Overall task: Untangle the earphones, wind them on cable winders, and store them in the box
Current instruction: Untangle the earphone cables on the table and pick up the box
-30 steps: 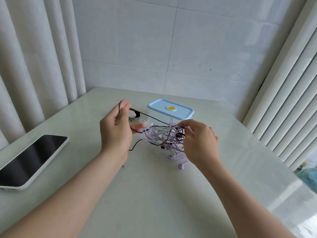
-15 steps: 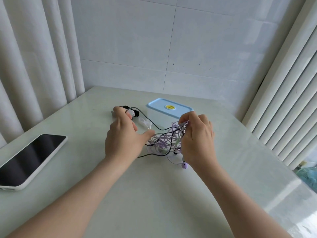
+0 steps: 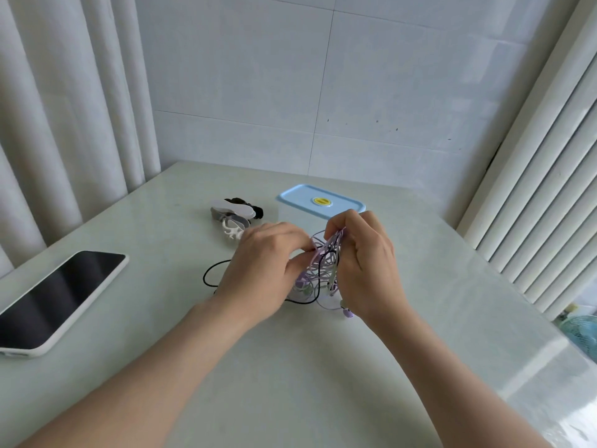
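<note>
A tangle of purple and black earphone cables (image 3: 324, 270) hangs between my hands just above the table. My right hand (image 3: 363, 263) pinches the top of the bundle with curled fingers. My left hand (image 3: 263, 263) reaches into the tangle from the left, its fingertips pinching strands. A black cable loop (image 3: 211, 274) trails on the table to the left of my left hand. A purple earbud (image 3: 348, 313) dangles below my right hand. Several cable winders (image 3: 234, 216), white, grey and black, lie behind my left hand. The box with a blue lid (image 3: 319, 202) stands shut behind my hands.
A phone (image 3: 55, 297) in a white case lies screen-up at the table's left edge. Curtains hang on the left, and vertical blinds on the right. The pale table (image 3: 290, 367) ends at a tiled wall behind the box.
My left hand has moved right, off the winders and into the tangle. The winders now lie uncovered on the table. My right hand still holds the bundle in about the same place.
</note>
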Tool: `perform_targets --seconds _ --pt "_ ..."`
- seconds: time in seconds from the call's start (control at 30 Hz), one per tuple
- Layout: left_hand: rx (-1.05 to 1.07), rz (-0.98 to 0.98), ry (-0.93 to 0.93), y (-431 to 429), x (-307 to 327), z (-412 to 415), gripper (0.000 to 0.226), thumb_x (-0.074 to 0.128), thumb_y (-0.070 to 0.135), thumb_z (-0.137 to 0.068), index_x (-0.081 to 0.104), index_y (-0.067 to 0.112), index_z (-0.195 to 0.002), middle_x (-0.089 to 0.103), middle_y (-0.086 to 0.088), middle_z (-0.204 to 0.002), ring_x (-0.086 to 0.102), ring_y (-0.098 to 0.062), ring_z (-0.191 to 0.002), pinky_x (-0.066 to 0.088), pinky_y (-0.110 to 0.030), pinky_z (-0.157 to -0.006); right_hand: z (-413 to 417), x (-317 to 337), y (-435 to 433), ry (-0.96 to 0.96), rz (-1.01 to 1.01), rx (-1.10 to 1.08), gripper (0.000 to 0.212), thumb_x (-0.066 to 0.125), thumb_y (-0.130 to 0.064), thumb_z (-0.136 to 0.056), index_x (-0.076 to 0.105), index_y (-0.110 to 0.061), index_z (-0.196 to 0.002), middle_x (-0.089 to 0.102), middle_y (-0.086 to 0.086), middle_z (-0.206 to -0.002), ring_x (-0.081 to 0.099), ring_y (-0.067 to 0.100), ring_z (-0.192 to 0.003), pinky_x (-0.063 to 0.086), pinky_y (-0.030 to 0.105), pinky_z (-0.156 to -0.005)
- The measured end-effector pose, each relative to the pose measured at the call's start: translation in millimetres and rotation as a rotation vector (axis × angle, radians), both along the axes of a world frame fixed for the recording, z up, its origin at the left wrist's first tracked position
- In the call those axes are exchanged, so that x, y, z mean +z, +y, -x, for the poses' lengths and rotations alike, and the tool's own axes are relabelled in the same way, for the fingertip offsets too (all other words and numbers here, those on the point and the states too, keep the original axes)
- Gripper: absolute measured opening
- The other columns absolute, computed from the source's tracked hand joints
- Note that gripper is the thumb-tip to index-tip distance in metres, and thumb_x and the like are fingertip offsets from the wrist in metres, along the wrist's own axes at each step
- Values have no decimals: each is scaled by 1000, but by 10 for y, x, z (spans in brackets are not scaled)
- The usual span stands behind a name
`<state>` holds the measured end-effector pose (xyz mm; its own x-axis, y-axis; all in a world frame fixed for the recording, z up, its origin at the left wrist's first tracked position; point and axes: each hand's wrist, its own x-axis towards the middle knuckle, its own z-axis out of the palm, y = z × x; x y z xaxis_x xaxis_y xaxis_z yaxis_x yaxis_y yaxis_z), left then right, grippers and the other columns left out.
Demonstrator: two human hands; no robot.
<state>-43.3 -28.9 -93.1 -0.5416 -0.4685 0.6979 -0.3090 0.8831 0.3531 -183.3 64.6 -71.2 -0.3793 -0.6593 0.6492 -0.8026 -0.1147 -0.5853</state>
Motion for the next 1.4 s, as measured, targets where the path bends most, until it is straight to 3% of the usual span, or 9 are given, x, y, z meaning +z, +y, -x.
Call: perform_targets --seconds 0.13,0.37,0.47,0.6,0.73,0.9,1.1,1.23,1.4 --pt "9 -249 276 7 103 -36 10 75 24 -97 79 19 -89 78 10 -85 73 -7 -82 57 -35 -82 42 -11 -13 -11 -25 -38 41 32 -6 -82 53 -40 -87 49 -13 -92 47 22 -94 41 44 -89" --pt "-310 -1313 1161 -88 400 -105 21 37 13 -112 47 9 -95 78 -23 -107 78 -33 -101 63 -42 -89 111 55 -1 -158 -67 -186 37 28 -11 -78 55 -36 -84 50 -12 -87 49 27 -98 36 41 -92" --pt "-504 -1509 1221 -85 416 -131 31 34 18 -114 46 12 -85 65 -7 -70 69 -20 -61 65 -45 -84 155 73 -10 -241 -124 -250 39 36 -1 -89 55 -35 -84 56 -4 -93 51 30 -102 41 50 -101" --pt "-119 -1161 808 -22 327 -20 11 52 13 -104 45 16 -96 38 5 -62 31 -14 -50 40 -30 -53 177 56 -11 -272 -120 -289 36 27 -14 -79 55 -35 -87 62 6 -98 53 30 -101 42 53 -101" --pt "-25 -647 385 -14 181 -53 23 63 14 -90 56 20 -112 58 15 -70 51 -9 -64 43 -27 -68 175 41 -19 -286 -79 -274 38 33 -2 -90 57 -32 -93 61 6 -103 52 26 -104 42 52 -103" --pt "68 -163 25 -24 23 -69 8 78 36 -88 76 29 -90 70 15 -83 65 -4 -82 50 -27 -78 165 63 -5 -291 11 -259 41 36 4 -91 59 -29 -93 59 2 -101 52 22 -100 43 48 -100" --pt "247 -399 362 -113 109 -101 15 73 27 -95 76 21 -81 73 11 -71 60 0 -63 44 -18 -64 191 90 3 -334 19 -278 39 35 0 -89 61 -28 -90 58 3 -96 52 26 -98 43 44 -94" --pt "287 -953 879 -250 140 -135 14 56 18 -101 59 9 -91 68 -2 -64 49 -18 -46 40 -30 -54 293 55 -38 -478 44 -244 33 29 -13 -69 60 -23 -77 53 -9 -61 48 25 -68 36 33 -65" --pt "173 -1229 1039 -133 136 -18 26 32 5 -110 56 -4 -104 69 -18 -78 63 -16 -43 55 -26 -46 275 103 -3 -786 143 -225 33 32 -2 -75 58 -19 -65 41 -6 -49 34 16 -45 27 26 -52"
